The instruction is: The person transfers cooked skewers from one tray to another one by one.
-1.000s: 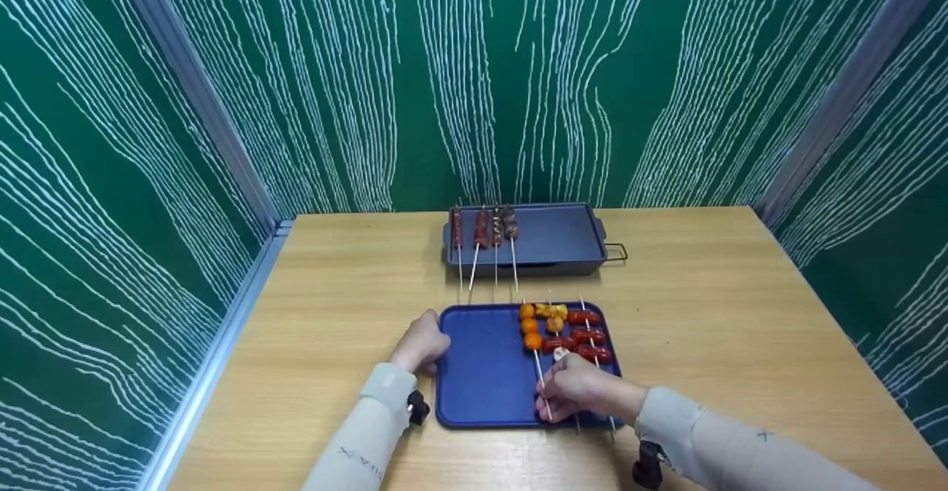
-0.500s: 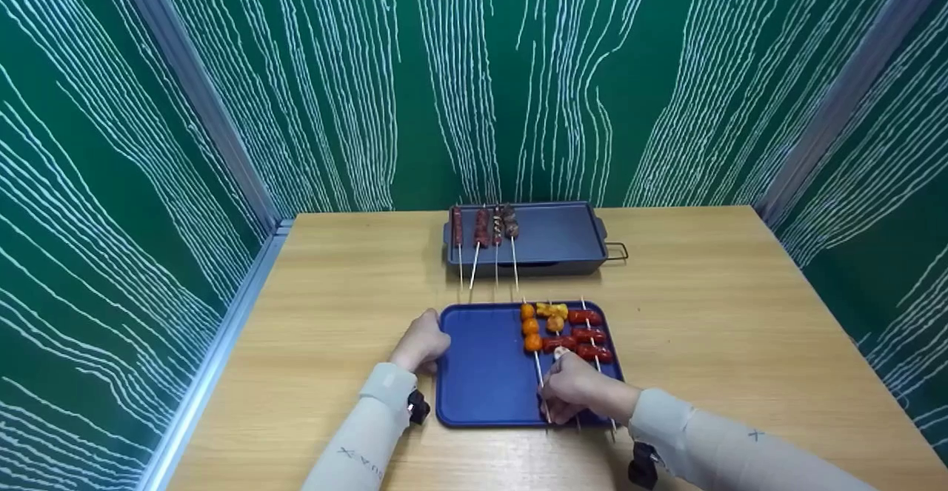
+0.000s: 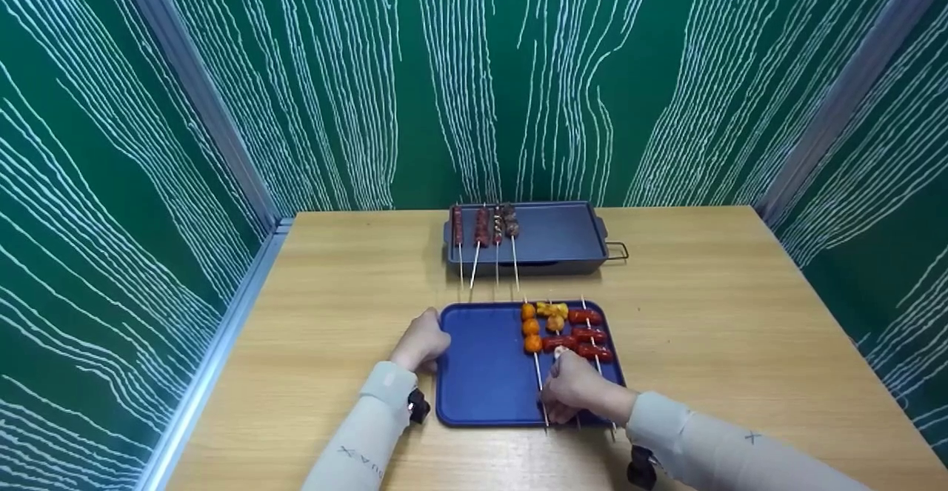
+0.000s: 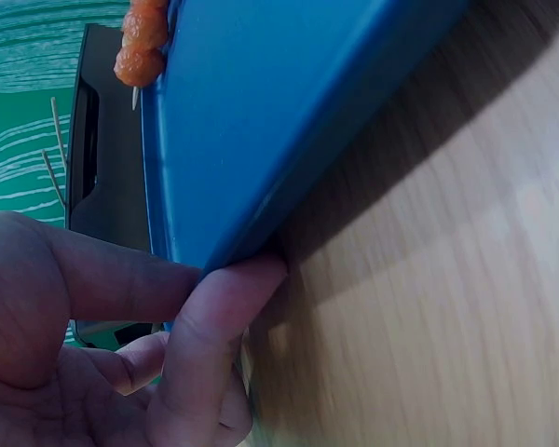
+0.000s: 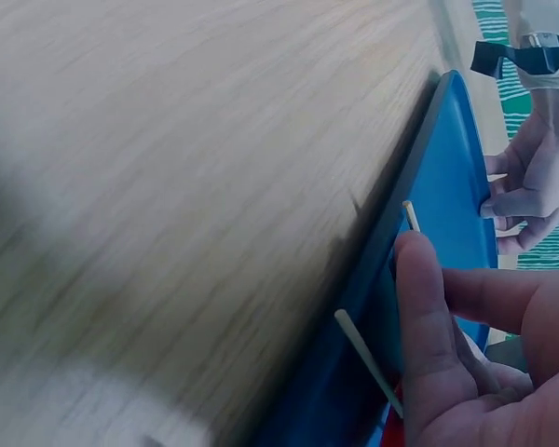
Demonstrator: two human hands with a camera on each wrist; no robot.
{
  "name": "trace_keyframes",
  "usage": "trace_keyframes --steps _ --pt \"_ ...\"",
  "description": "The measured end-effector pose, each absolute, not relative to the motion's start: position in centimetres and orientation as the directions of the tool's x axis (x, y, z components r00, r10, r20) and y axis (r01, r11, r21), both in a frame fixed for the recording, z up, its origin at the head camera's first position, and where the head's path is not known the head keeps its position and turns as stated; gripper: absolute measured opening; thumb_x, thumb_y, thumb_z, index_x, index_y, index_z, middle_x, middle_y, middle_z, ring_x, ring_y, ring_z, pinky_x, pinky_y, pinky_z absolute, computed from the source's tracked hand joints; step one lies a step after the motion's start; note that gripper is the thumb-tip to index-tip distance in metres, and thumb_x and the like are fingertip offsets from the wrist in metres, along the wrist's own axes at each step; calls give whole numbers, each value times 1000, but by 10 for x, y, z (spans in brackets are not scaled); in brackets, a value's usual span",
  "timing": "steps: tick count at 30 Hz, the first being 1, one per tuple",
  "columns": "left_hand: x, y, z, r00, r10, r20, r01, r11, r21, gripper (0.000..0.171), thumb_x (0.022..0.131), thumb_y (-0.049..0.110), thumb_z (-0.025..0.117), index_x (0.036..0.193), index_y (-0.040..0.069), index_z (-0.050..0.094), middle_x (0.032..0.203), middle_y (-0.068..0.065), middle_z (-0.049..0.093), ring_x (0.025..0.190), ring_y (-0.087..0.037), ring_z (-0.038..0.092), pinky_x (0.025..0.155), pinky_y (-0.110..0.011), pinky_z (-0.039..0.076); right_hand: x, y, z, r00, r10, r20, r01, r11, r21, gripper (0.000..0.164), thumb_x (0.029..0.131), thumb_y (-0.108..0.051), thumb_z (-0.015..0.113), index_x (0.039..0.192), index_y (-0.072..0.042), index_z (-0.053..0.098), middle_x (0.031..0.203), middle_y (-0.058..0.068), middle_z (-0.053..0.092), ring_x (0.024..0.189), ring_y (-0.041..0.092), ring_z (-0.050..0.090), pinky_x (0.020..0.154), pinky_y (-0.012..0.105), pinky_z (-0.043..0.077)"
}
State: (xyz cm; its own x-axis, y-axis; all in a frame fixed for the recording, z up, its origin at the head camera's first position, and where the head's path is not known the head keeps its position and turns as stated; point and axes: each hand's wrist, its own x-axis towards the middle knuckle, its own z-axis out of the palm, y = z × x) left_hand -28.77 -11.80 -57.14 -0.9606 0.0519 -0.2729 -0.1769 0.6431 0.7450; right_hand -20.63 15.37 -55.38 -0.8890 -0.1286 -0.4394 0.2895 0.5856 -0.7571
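A skewer of orange balls lies on the blue tray, its stick pointing toward the front rim. My right hand pinches that stick near its lower end; in the right wrist view the stick's tip shows just past the fingertips. My left hand grips the tray's left rim, thumb and finger pinching the edge in the left wrist view. Right of the orange balls lie a skewer with yellow and red pieces and a skewer of red sausages. The right hand covers part of their sticks.
Behind the tray stands a dark grill pan with a wire handle on its right. Several meat skewers lie on its left half, sticks overhanging the front. Green patterned walls enclose the wooden table.
The orange-ball skewer has shifted slightly toward me, its stick end now past the front rim. My right hand has moved a little with it. The left hand keeps its place.
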Motion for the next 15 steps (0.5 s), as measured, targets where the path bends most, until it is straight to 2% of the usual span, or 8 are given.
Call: trace_keyframes --steps 5,15 --pt "-287 -118 -572 -963 60 -264 -164 647 745 31 91 -3 47 121 -7 54 112 -29 66 47 -23 61 33 -31 53 -208 153 -549 -904 -143 -403 239 613 -753 24 88 8 75 66 2 69 57 12 70 46 17 69 47 33 65" --pt "-288 -118 -570 -951 56 -304 -195 654 731 34 94 -2 47 128 -5 53 122 -32 65 44 -20 58 34 -30 53 -225 154 -515 -907 -142 -397 210 665 -717 27 94 4 69 68 -1 70 63 10 73 54 21 72 51 34 67"
